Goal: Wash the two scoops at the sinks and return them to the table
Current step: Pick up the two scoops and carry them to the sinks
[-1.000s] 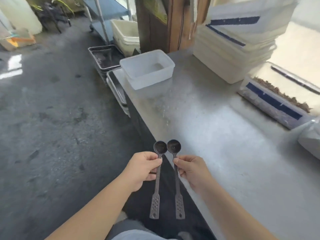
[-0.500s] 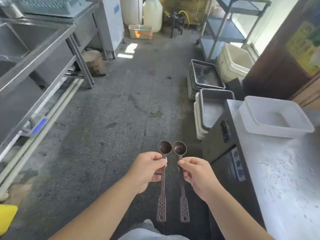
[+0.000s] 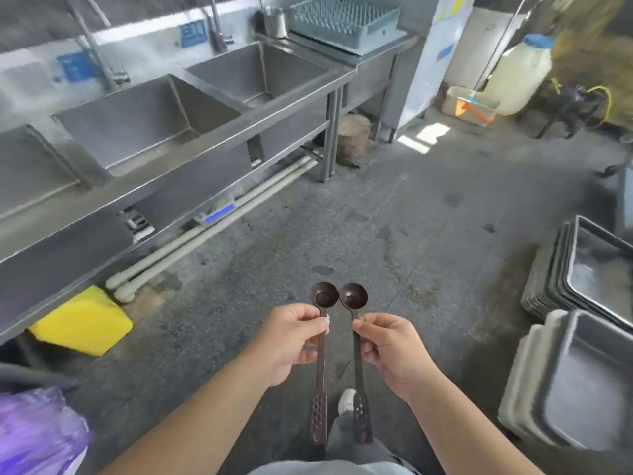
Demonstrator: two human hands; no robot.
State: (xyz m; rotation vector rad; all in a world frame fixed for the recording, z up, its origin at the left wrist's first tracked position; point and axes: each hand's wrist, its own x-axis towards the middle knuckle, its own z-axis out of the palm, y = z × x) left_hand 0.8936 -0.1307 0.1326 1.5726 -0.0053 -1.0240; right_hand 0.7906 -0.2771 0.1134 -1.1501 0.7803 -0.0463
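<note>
I hold two dark long-handled scoops side by side over the floor, bowls pointing away from me. My left hand (image 3: pixel 291 341) pinches the left scoop (image 3: pixel 323 296) just below its bowl. My right hand (image 3: pixel 390 347) pinches the right scoop (image 3: pixel 354 296) the same way. Their perforated handle ends hang toward me. A row of steel sinks (image 3: pixel 219 132) runs along the left wall, with taps behind them. The table is out of view.
A yellow block (image 3: pixel 82 323) lies under the sink front. Stacked grey trays (image 3: pixel 582 279) and white tubs (image 3: pixel 534 389) stand on the floor at right. A dish rack (image 3: pixel 342 22) sits past the sinks. A purple bag (image 3: pixel 34 433) is at lower left.
My view has swung left, away from the table and toward the sinks. Both hands keep the same hold on the scoops.
</note>
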